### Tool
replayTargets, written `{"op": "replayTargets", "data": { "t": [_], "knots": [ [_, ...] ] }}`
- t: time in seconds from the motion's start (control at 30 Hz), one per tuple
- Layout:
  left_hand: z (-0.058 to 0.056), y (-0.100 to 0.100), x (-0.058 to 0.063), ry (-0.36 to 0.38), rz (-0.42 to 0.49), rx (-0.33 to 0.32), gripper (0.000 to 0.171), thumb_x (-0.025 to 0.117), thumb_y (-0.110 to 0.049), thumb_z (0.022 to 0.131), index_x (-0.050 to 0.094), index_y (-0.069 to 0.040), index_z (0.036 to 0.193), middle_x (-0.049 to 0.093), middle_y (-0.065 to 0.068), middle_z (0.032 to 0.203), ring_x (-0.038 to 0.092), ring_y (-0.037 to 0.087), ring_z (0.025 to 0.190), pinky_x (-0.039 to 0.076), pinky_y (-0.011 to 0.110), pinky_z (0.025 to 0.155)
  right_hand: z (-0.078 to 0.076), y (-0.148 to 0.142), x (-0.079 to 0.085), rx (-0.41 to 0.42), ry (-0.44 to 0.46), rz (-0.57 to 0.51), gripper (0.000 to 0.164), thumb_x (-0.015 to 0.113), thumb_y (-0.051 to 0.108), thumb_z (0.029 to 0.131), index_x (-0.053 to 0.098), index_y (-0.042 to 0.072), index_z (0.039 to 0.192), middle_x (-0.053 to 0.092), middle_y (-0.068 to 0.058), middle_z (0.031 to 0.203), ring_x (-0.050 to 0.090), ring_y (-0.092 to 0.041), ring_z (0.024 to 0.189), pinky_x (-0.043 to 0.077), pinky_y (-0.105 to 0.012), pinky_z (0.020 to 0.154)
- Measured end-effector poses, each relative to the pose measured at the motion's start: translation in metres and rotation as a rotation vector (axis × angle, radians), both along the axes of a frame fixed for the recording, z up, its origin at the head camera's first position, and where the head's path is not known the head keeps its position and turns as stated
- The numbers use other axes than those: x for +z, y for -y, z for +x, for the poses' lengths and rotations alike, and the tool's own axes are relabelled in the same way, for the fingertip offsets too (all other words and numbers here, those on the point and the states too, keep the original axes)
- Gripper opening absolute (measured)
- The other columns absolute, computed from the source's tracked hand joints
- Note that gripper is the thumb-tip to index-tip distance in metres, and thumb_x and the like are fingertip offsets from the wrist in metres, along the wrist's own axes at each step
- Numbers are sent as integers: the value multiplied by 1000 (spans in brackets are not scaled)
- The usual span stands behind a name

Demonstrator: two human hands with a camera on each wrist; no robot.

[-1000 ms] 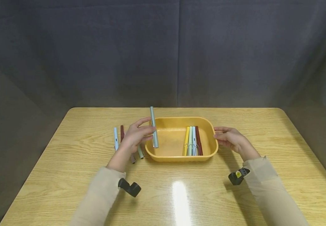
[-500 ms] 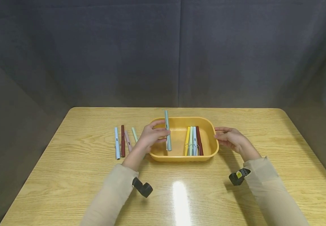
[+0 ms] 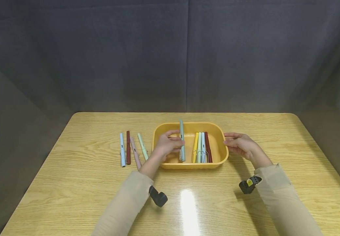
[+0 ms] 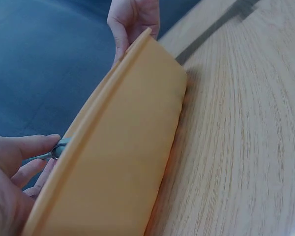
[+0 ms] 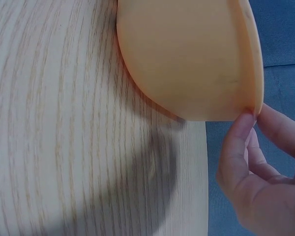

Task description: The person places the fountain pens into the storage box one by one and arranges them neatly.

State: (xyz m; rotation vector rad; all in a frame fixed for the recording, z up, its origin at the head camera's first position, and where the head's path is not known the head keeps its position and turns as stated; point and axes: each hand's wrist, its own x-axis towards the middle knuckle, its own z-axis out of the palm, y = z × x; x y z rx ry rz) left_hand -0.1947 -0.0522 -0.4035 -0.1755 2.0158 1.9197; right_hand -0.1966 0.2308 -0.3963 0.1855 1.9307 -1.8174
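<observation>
Curtain: dark grey-blue curtain [image 3: 170,59], behind everything.
Bench: wood-grain bench [image 3: 232,203], glare patch at the near middle.
Tray: yellow tray [image 3: 193,166], long side left-right, mid-bench.
Right hand: right hand [image 3: 242,146] at the tray's right end; I see thumb and fingers pinching the rim.
Left hand: left hand [image 3: 167,144] over the tray's left half; fingers pinching the teal pen.
Teal pen: teal pen [image 3: 182,152] in that pinch, far end above the far rim, clip end low inside the tray. I can't tell if it touches the floor.
Key relation: teal pen's long axis runs near-far, roughly parallel to the tray row and just left of it, gap between. From the left fingers the row lies right; I judge left the nearer hand.
Tray row: left to right, yellow pen [image 3: 195,147], pale-green pen [image 3: 199,147], light-blue pen [image 3: 203,144], dark-red pen [image 3: 208,147].
Bench pens: left of tray, light-blue bench pen [image 3: 122,149], dark-red bench pen [image 3: 128,147], mauve bench pen [image 3: 135,152], pale-green bench pen [image 3: 142,147].
Versus 0.5 s ago: left hand and teal pen have shifted right; right hand and row look unchanged.
</observation>
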Motion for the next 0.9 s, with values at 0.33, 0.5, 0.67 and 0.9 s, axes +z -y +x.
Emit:
{"op": "replayTargets", "data": {
  "t": [0.33,0.5,0.67,0.9],
  "knots": [
    [-3,-9,-3,12,-52,-19,53,68,1,84,52,-8,134,61,19,119,68,26,95,61,34,83,2,0,2,-7,2,15,56,56,2,93,29,-11,141,63,12,83,64,1,77,58,-13,73],
    [-4,-14,-5,22,-62,-35,52,67,2,84,51,-5,133,60,22,121,68,26,94,61,35,83,1,0,2,-12,6,5,56,54,1,93,29,-11,141,64,11,82,65,0,77,58,-14,74],
    [-3,-19,-8,31,-69,-49,52,68,4,82,52,-3,131,61,22,120,68,25,93,62,33,81,1,0,2,-15,9,-1,55,55,1,92,30,-11,140,65,11,82,65,0,77,58,-14,74],
    [-2,-23,-10,34,-126,-56,50,69,2,81,54,-2,128,64,22,116,67,19,82,63,29,71,1,1,3,-19,15,-6,52,55,0,92,32,-10,138,65,10,81,65,0,76,58,-14,73]
  ]
}}
